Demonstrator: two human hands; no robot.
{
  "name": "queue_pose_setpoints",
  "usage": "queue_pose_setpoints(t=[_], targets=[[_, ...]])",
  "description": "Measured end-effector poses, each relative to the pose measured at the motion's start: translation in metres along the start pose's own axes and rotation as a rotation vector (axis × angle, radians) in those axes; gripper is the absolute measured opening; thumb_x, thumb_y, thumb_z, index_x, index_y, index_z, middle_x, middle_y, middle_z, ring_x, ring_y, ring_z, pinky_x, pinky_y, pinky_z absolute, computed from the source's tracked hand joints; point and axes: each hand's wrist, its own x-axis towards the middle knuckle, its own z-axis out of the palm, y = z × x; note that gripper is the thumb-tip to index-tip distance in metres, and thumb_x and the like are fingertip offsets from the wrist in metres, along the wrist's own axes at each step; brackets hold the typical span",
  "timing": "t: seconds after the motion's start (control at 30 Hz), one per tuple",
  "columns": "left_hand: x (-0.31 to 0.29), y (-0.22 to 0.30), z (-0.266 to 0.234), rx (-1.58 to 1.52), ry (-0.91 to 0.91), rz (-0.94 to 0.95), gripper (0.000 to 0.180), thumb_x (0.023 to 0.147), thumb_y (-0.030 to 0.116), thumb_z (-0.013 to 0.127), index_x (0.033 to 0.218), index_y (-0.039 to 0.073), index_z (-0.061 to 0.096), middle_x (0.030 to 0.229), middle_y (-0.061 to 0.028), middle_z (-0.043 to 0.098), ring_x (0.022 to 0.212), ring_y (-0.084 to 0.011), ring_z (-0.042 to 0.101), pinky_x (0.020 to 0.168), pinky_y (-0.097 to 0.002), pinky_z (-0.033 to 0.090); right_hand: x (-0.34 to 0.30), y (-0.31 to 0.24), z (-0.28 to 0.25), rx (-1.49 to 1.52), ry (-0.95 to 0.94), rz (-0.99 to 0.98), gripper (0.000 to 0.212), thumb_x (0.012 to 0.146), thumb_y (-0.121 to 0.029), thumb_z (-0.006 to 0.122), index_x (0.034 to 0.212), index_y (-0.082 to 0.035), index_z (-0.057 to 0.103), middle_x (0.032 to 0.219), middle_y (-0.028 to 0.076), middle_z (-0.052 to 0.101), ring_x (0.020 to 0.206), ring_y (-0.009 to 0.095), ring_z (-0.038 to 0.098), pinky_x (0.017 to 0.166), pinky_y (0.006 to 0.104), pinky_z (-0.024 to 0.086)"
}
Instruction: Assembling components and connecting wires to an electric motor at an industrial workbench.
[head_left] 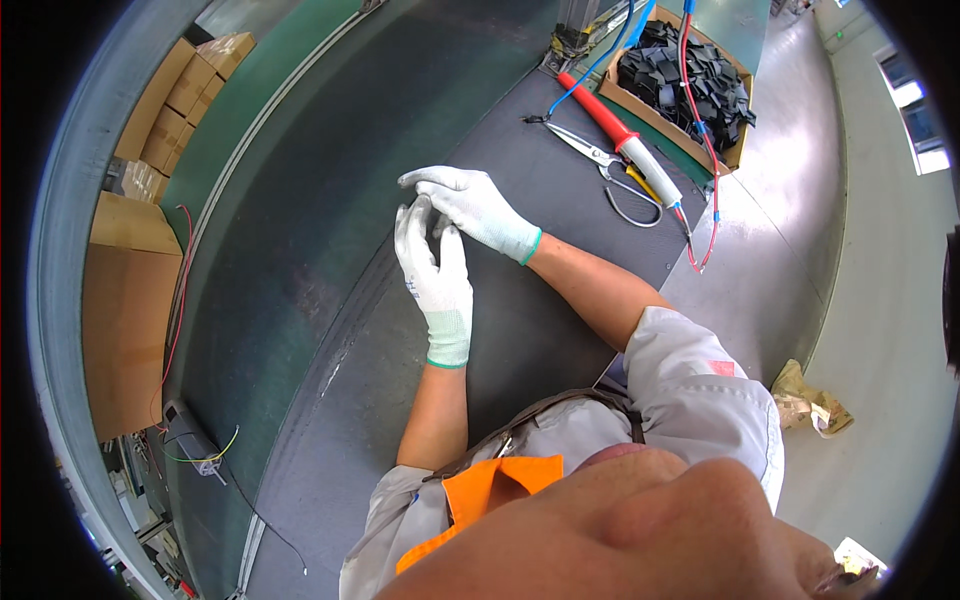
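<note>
My left hand [435, 285] and my right hand [480, 210] both wear white knit gloves with green cuffs. They meet above the dark work surface [530, 320], near the edge of the dark green belt. The left fingers point away from me, spread a little, with the thumb apart. From the right, my other hand reaches across the left fingertips, its fingers stretched leftward and its thumb side partly hidden. Between them I see no object. Right of the hands lie metal scissors [585, 146] and a red and white cylindrical tool [630, 140] with a cable.
A cardboard box [740, 160] of black flat pieces stands at the far right, with red and blue cables hanging before it. Across the green belt [300, 250] are cardboard cartons [130, 310]. A small motor [190, 437] with loose wires lies at the left.
</note>
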Motion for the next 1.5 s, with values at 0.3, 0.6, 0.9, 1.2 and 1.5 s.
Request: queue_pose_setpoints(t=[0.3,0.6,0.9,1.2,1.5], targets=[[0.000,0.000,-0.003,0.011,0.009,0.011,0.044,0.103,0.007,0.057,0.145,-0.001,0.052,0.152,-0.0173,0.044,0.142,-0.0259,0.046,0.117,-0.0385,0.039,0.001,-0.001,0.004,0.033,-0.013,0.030,0.032,0.104,-0.022,0.056,0.126,-0.005,0.070,0.114,0.006,0.075,0.099,0.012,0.067,0.090,0.0289,0.054],[0.002,-0.001,0.003,-0.002,0.004,0.000,0.043,0.103,0.006,0.056,0.146,-0.001,0.052,0.152,-0.0163,0.044,0.139,-0.0249,0.049,0.116,-0.0382,0.041,0.003,0.008,0.001,0.022,0.015,0.005,0.031,0.102,-0.020,0.056,0.124,-0.005,0.070,0.112,0.007,0.075,0.098,0.014,0.069,0.091,0.0303,0.055],[0.004,-0.005,0.003,-0.008,0.005,0.001,0.044,0.103,0.007,0.056,0.146,0.000,0.051,0.150,-0.0154,0.046,0.139,-0.0244,0.049,0.116,-0.0383,0.040,0.003,0.007,0.001,0.021,0.037,-0.002,0.030,0.099,-0.018,0.056,0.121,-0.005,0.071,0.109,0.010,0.076,0.098,0.019,0.073,0.092,0.0324,0.056],[0.004,0.000,0.001,0.007,-0.003,-0.009,0.044,0.103,0.007,0.056,0.146,0.000,0.051,0.151,-0.0156,0.045,0.141,-0.0248,0.047,0.116,-0.0384,0.040,0.004,0.009,0.003,0.002,0.048,-0.058,0.030,0.098,-0.017,0.055,0.121,-0.005,0.071,0.107,0.010,0.076,0.095,0.019,0.073,0.090,0.0323,0.056],[0.003,-0.004,0.005,-0.012,0.007,0.013,0.044,0.103,0.008,0.056,0.146,-0.001,0.052,0.151,-0.0157,0.046,0.142,-0.0249,0.046,0.116,-0.0383,0.039,0.004,0.011,0.000,0.038,0.033,0.029,0.031,0.100,-0.018,0.055,0.123,-0.005,0.071,0.102,0.007,0.076,0.083,0.012,0.068,0.081,0.0291,0.056]])
